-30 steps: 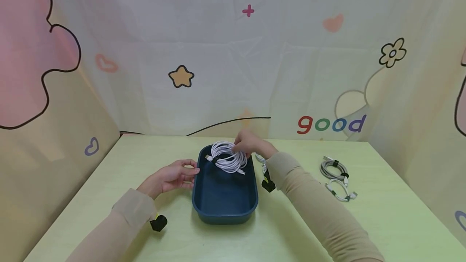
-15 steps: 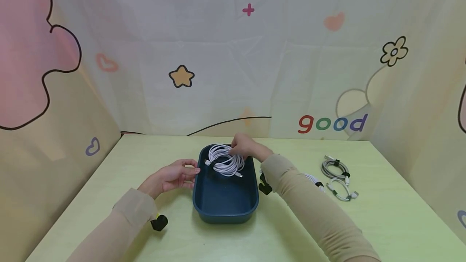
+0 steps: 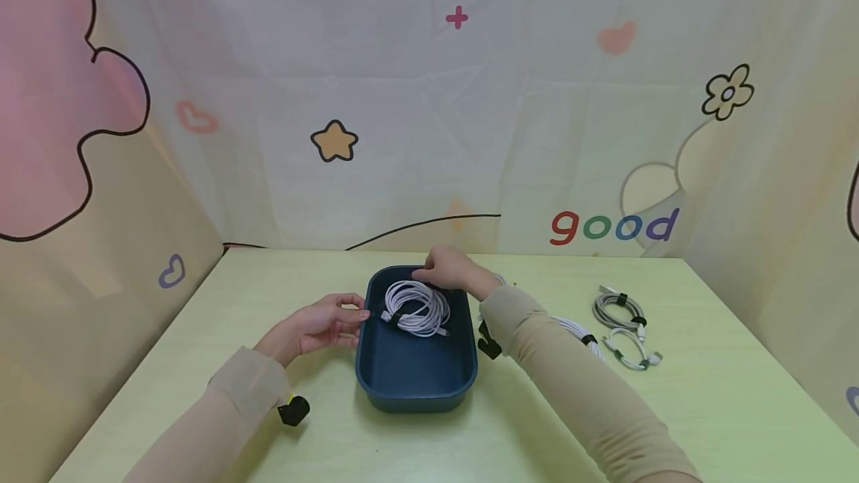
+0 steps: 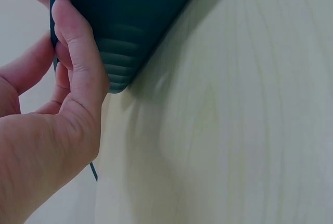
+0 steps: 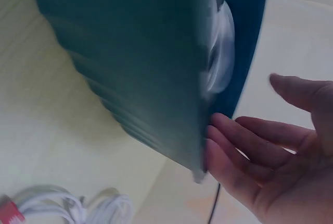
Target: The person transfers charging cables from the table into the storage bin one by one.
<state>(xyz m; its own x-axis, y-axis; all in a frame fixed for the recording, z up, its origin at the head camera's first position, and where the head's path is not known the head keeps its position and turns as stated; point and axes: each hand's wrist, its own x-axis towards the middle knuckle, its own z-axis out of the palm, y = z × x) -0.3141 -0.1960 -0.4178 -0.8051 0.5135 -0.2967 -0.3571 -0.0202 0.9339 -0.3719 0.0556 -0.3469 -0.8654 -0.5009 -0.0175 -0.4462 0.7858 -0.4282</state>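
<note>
Presently, a white cable (image 3: 429,297) lies inside a dark blue tray (image 3: 416,375), in its far half, clear of its near edge. It is wound in many loose loops, oval overall, bound at its left by a black strap (image 3: 396,317); pale connectors protrude left and at lower right. The tray, rounded at its corners and ribbed outside, stands mid-width on the worktop (image 3: 376,453), nearer the far edge. The left hand (image 3: 326,325) pinches the tray's left rim between thumb and fingers. The right hand (image 3: 448,269) is at the tray's far right corner, fingertips touching the rim, thumb held apart, gripping nothing. Toward the worktop's right edge lie a grey cable (image 3: 607,321), a small white ring cable (image 3: 629,367) and another strapped white bundle (image 3: 576,330), partly sleeve-covered.
</note>
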